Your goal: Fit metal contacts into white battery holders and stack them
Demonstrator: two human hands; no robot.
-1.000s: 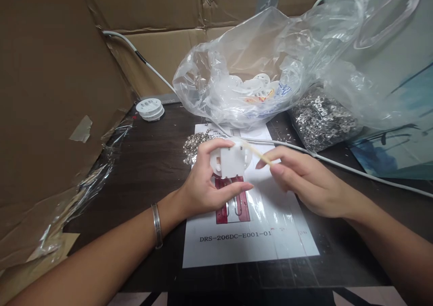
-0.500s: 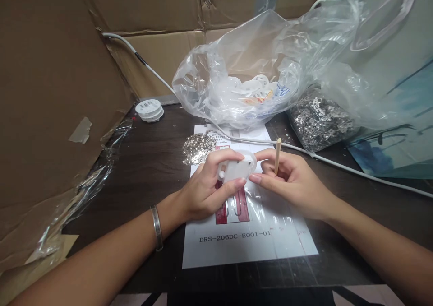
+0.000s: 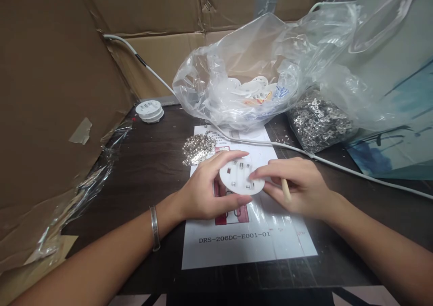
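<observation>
A round white plastic disc (image 3: pixel 241 178) with small metal clips on its face is tilted toward me above the printed sheet. My left hand (image 3: pixel 206 191) grips it at the left, fingers over the far edge and thumb along the near edge. My right hand (image 3: pixel 301 186) has its index fingertip on the disc's right part and its thumb by the right edge. A thin wooden stick (image 3: pixel 286 191) is tucked in the curled fingers of that same hand. Behind my left hand lies a pile of small shiny metal pieces (image 3: pixel 199 149).
The printed sheet (image 3: pixel 250 249) lies on the dark table. Stacked white discs (image 3: pixel 149 112) stand at the back left. At the back, a clear plastic bag (image 3: pixel 199 85) contains more discs. A bag of metal parts (image 3: pixel 320 121) sits right of it. A white cable (image 3: pixel 358 168) crosses the table.
The disc has been turned over: its plain back showed before, and now its face with clips shows. My right index finger has moved onto that face, and the stick has tilted.
</observation>
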